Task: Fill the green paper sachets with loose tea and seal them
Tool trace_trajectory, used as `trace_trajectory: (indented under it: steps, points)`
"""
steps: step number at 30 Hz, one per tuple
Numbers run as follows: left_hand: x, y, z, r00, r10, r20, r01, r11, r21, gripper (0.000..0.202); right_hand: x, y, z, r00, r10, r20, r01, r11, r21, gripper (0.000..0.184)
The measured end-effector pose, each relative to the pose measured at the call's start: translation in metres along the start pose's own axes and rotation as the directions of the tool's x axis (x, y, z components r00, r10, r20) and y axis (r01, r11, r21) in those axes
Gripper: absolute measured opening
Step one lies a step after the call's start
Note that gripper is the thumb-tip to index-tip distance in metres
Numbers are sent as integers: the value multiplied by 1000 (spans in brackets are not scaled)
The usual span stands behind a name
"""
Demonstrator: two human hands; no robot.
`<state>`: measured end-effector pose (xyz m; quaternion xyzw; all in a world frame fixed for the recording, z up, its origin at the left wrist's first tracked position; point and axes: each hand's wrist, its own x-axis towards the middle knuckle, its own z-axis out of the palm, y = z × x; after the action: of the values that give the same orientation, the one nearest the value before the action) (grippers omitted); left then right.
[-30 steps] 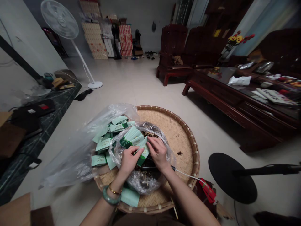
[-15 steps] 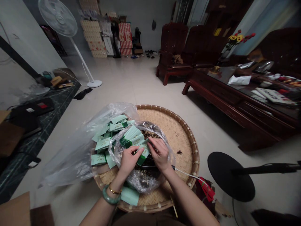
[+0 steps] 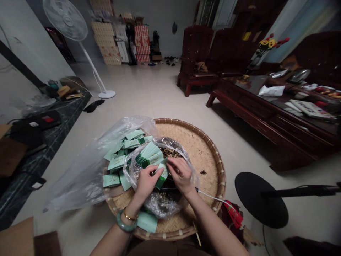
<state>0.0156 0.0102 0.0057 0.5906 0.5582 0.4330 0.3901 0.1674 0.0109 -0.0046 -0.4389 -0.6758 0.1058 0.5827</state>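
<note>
Between my two hands is one small green paper packet (image 3: 163, 173), over an opened clear plastic bag (image 3: 162, 208). My left hand (image 3: 147, 180) pinches its left edge between thumb and fingers. At the packet's upper right corner, my right hand (image 3: 180, 172) has its fingertips closed on the edge. Dark and pale loose dried bits (image 3: 170, 153) fill the bag. A fanned stack of green packets (image 3: 149, 153) rests on the bag just beyond my left hand. More packets (image 3: 116, 163) lie heaped at the left. The packet's contents, if any, are hidden.
All this sits on a round woven bamboo tray (image 3: 206, 142). A large clear plastic sheet (image 3: 87, 170) drapes off its left side. A white cable (image 3: 213, 196) crosses the right rim. A black round stand base (image 3: 261, 199) is on the floor at right, near a dark wooden table (image 3: 266, 117).
My right fingertips have shifted very slightly at the packet's top corner. Otherwise the hands, the packet and the heap stay in place.
</note>
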Motion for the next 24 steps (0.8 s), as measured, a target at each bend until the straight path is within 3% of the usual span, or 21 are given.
trace_trajectory:
  steps: [6,9,13,16,18,20,24]
  points:
    - [-2,-2,0,1000,23,-8,-23,999,25,24,-4,4,5,997,42,-71,-37,997,72,16]
    - [0,-5,-2,999,50,-6,-49,997,63,22,-4,6,3,994,74,-78,-76,997,-18,6]
    - [5,-15,-8,996,87,-30,-83,988,130,19,-3,9,-8,997,72,-28,-75,991,-115,8]
    - [8,-25,-13,999,-38,-33,41,996,76,24,-5,12,-15,995,68,76,-64,997,-53,12]
    - [9,-31,-12,989,-151,10,151,989,-8,31,-10,14,-13,983,135,123,-131,991,-41,13]
    - [7,-36,-9,977,-205,61,211,972,-103,34,-15,16,-9,944,284,166,-279,959,-50,11]
    - [4,-43,-1,974,-206,93,221,954,-203,36,-22,19,0,757,593,274,-624,781,33,23]
